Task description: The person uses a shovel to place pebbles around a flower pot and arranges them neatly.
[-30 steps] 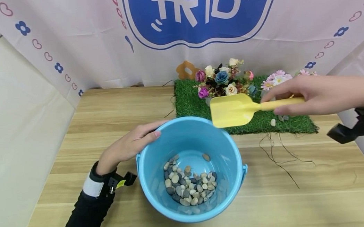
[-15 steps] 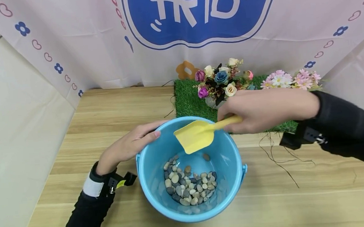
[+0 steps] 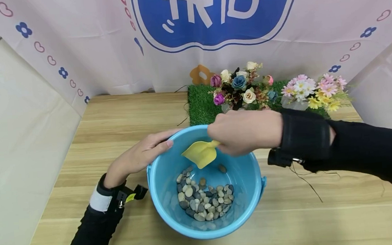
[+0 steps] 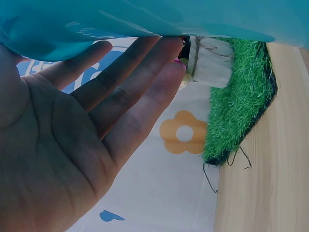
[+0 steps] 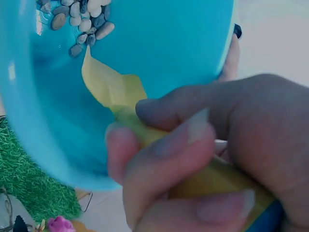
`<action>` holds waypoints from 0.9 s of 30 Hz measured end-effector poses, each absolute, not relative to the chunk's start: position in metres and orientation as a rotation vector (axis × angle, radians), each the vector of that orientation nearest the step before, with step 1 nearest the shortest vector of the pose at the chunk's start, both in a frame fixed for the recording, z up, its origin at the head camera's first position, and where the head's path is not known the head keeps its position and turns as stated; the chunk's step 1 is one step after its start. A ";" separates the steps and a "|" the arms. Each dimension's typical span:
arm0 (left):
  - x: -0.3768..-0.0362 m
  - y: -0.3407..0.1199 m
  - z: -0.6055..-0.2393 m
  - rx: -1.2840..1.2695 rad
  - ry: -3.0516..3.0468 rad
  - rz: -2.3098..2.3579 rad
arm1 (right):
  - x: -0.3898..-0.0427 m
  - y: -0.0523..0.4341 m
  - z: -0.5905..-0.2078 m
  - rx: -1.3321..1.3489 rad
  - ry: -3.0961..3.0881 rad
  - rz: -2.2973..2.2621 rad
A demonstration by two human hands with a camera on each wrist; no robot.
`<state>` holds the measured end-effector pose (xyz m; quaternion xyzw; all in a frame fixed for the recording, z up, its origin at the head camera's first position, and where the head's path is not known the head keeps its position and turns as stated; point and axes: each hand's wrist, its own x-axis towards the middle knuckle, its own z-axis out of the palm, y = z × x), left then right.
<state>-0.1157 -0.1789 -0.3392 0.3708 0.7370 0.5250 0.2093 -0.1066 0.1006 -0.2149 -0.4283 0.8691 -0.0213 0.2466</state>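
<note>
Gripping the yellow shovel, the right hand dipped it inside the blue bucket toward 7 o'clock; the flat, open left hand steadied the rim at 10 o'clock. Hard digging could tip it, scattering pebbles.

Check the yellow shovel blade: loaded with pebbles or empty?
Empty. The yellow shovel, gripped by the right hand, hangs inside the blue bucket with a bare blade; the pebbles all lie on the bucket's bottom.
</note>
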 end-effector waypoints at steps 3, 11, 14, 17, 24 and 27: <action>-0.116 -0.179 -0.338 1.035 2.050 1.459 | -0.105 0.089 -0.217 -1.129 2.374 0.036; -0.115 -0.178 -0.338 1.038 2.069 1.445 | -0.102 0.067 -0.223 -1.133 2.354 0.235; -0.115 -0.178 -0.338 1.035 2.066 1.447 | -0.103 0.063 -0.228 -1.126 2.345 0.291; -0.115 -0.178 -0.338 1.034 2.057 1.452 | -0.104 0.060 -0.232 -1.125 2.343 0.338; -0.115 -0.179 -0.339 1.045 2.042 1.460 | -0.106 0.054 -0.239 -1.083 2.311 0.377; -0.116 -0.179 -0.339 1.048 2.032 1.463 | -0.106 0.054 -0.243 -1.087 2.290 0.379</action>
